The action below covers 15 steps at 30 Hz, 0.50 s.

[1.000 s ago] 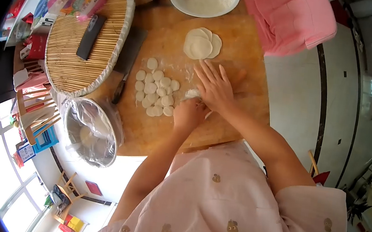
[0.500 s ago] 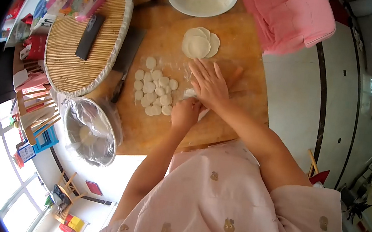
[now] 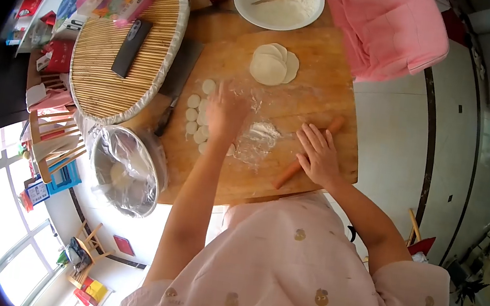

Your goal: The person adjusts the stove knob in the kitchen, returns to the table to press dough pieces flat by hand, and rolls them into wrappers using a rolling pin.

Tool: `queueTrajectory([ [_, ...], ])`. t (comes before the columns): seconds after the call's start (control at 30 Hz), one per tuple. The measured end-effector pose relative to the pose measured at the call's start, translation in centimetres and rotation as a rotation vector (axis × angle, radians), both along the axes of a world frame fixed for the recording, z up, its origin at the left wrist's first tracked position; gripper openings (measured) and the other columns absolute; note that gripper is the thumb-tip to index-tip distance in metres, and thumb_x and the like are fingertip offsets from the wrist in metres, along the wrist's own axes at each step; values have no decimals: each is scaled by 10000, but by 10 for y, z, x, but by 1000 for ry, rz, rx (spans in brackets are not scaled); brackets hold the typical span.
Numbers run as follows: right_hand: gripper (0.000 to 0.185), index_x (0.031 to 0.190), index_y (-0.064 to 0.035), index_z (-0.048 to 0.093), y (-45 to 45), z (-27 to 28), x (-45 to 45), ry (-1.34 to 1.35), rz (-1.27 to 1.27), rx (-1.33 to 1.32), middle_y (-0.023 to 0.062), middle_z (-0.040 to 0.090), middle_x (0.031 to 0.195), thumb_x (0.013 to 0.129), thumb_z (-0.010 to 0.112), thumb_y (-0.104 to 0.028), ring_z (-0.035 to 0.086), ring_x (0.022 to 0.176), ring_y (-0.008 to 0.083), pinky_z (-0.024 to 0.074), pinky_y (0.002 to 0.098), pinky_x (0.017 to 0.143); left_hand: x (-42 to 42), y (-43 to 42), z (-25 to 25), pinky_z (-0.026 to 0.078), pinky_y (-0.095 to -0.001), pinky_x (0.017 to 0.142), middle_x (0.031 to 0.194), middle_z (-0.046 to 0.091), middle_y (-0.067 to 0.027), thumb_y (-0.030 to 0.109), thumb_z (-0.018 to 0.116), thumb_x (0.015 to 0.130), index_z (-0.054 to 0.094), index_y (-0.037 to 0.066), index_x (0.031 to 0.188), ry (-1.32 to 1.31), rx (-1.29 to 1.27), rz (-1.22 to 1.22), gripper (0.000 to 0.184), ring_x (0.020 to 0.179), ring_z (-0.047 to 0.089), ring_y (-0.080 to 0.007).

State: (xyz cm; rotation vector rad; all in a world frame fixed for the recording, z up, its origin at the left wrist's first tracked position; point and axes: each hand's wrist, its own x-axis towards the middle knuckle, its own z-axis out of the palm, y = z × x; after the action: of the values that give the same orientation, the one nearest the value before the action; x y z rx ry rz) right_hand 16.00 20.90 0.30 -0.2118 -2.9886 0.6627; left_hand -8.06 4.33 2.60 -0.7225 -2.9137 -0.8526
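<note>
My left hand (image 3: 227,112) is over the right part of a group of small round dough pieces (image 3: 192,114) on the wooden board (image 3: 325,61). It is blurred and hides several pieces, so its fingers cannot be made out well. With fingers stretched and spread, my right hand (image 3: 318,158) lies flat across the middle of a rolling pin (image 3: 288,174), which slants on the board's right side. Between the hands is a patch of white flour (image 3: 264,132). Farther back lies a small stack of thin round dough wrappers (image 3: 268,69), overlapping each other.
Behind the board stands a white bowl of flour (image 3: 298,8) with chopsticks across it. A round woven tray (image 3: 96,81), a cleaver (image 3: 183,70) and a plastic-covered metal basin (image 3: 162,170) are on the left. Pink cloth (image 3: 390,36) hangs over something at the back right.
My left hand has moved left and away from my right hand, onto the dough pieces. My right hand has shifted right and nearer, along with the rolling pin. The flour patch is now uncovered.
</note>
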Motion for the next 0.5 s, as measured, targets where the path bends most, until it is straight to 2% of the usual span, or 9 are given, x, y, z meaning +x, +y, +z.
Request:
queueTrajectory([
  [0.07,545,1408,-92,547,5,-3,4,15,10,-38,106,470,1526,916,659,-297,419,1424,277,295,523,1178,-12,-27,-12,446,-511,998,1267,597,-170,294,727,829,559,93,1319,-70,-176,34,556,1229,510,-405],
  [0.13,501,1362,-87,567,5,-5,4,31,13,-59,114,495,1487,909,657,-282,441,1392,288,296,524,1176,-33,-38,-20,444,-523,993,1283,583,-171,284,716,836,593,67,1271,-10,-257,203,501,1235,503,-407],
  [0.23,458,1315,-83,579,4,-8,-6,56,16,-58,123,517,1440,900,651,-263,461,1356,301,295,529,1175,-66,-43,-37,453,-485,989,1187,609,-148,213,700,845,634,80,1209,-42,-356,208,394,1179,538,-394],
  [0.33,458,1313,-80,577,5,-13,-16,81,19,-65,130,518,1433,895,646,-255,461,1352,308,290,532,1179,-77,-35,-35,494,-437,934,1006,687,-159,257,710,858,679,44,1085,-22,-209,-25,313,1066,629,-357],
  [0.4,474,1330,-77,573,7,-14,-17,98,24,-93,132,509,1452,894,645,-249,451,1370,307,284,531,1184,-45,-13,-11,540,-391,804,881,701,-138,188,702,872,687,53,1038,-416,67,-23,215,882,687,-325],
  [0.47,492,1359,-74,564,13,-5,-12,42,-19,-89,134,489,1487,898,632,-232,431,1400,303,278,531,1189,11,3,0,552,-378,703,891,712,-133,118,703,868,685,66,1042,-431,220,-128,182,793,699,-317],
  [0.5,501,1374,-72,559,15,0,-11,14,-40,-86,135,479,1505,901,625,-224,421,1415,300,275,531,1192,37,6,8,555,-351,707,886,719,-125,104,716,870,673,36,1015,-528,246,-198,165,784,701,-271],
])
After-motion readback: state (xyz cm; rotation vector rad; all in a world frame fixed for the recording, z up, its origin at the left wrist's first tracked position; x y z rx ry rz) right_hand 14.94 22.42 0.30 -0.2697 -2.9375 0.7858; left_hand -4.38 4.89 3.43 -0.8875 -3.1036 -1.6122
